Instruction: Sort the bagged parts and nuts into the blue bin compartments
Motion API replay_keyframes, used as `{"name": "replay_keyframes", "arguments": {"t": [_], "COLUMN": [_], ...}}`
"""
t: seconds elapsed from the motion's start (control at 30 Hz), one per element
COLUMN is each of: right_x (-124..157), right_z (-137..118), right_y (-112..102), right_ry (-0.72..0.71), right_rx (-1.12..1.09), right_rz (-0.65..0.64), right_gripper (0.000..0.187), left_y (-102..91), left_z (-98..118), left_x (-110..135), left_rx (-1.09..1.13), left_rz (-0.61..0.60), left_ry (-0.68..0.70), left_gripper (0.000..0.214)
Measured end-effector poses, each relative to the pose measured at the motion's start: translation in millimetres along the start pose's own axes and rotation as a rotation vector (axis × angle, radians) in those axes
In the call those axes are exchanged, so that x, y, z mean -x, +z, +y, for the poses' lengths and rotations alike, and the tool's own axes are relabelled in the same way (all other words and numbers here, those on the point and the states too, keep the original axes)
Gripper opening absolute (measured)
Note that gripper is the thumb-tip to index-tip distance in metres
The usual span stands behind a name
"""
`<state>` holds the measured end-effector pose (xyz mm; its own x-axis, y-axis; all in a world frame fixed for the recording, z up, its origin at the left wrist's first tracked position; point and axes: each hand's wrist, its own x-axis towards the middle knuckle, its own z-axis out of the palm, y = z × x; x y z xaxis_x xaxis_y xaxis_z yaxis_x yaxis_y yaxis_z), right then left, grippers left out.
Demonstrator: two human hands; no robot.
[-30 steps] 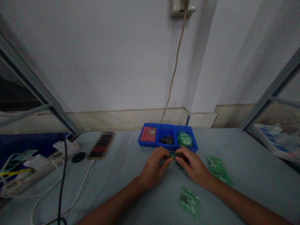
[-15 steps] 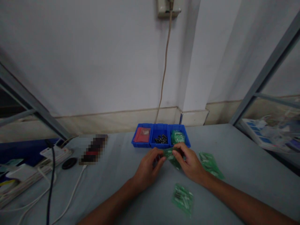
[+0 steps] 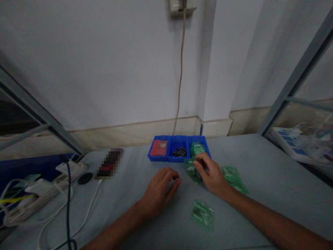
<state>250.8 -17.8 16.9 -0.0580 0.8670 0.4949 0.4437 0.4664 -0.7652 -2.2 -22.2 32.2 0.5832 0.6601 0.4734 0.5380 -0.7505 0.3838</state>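
Observation:
My right hand [image 3: 211,175] pinches a green plastic bag [image 3: 192,171] by its upper edge, just in front of the blue bins. To its left, my left hand [image 3: 161,189] is over the table with thumb and fingers apart, holding nothing. Another green bag [image 3: 203,213] with small parts inside lies on the table nearer to me. Beyond my right wrist lie more green bags [image 3: 234,178], partly covered by the arm. In the right blue bin [image 3: 206,144] sits a pile of green bags [image 3: 197,148].
The middle blue bin [image 3: 178,139] holds small dark parts [image 3: 179,151]; the left one has red bags [image 3: 158,148]. At left lie a pixelated device [image 3: 109,163] on a white cable [image 3: 91,205], a black round disc [image 3: 85,178] and a power strip [image 3: 53,189].
My left hand has let go of the green bag and moved slightly left and towards me. The bag now hangs from my right hand alone. The view has shifted slightly.

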Motion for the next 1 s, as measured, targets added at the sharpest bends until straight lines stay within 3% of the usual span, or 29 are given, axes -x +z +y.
{"name": "replay_keyframes", "arguments": {"t": [0.1,0.23,0.3,0.43,0.6,0.73,1.0], "right_x": [-1,-1,0,-1,-2,-2,-2], "right_z": [-2,-4,-4,-2,1,2,2], "right_y": [-1,-1,1,2,3,6,7], "right_ry": [-0.005,0.001,0.020,0.040,0.045,0.061,0.072], "right_rx": [-0.004,-0.021,-0.034,-0.038,-0.044,-0.051,-0.047], "right_rz": [0.011,0.025,0.021,0.021,0.039,0.020,0.009], "right_gripper": [0.020,0.020,0.021,0.021,0.022,0.022,0.023], "left_y": [-24.4,-56.5,-69.5,-89.0,-102.9,-106.8,-114.6], "left_z": [-13,-39,-48,-59,-77,-92,-103], "left_x": [30,81,102,129,139,134,122], "left_rx": [-0.190,-0.465,-0.559,-0.805,-0.955,-0.877,-0.748], "left_rz": [0.035,0.161,0.164,0.194,0.155,0.063,0.102], "left_ry": [-0.060,-0.289,-0.387,-0.601,-0.797,-0.915,-1.022], "left_gripper": [0.009,0.019,0.025,0.041,0.060,0.065,0.061]}}
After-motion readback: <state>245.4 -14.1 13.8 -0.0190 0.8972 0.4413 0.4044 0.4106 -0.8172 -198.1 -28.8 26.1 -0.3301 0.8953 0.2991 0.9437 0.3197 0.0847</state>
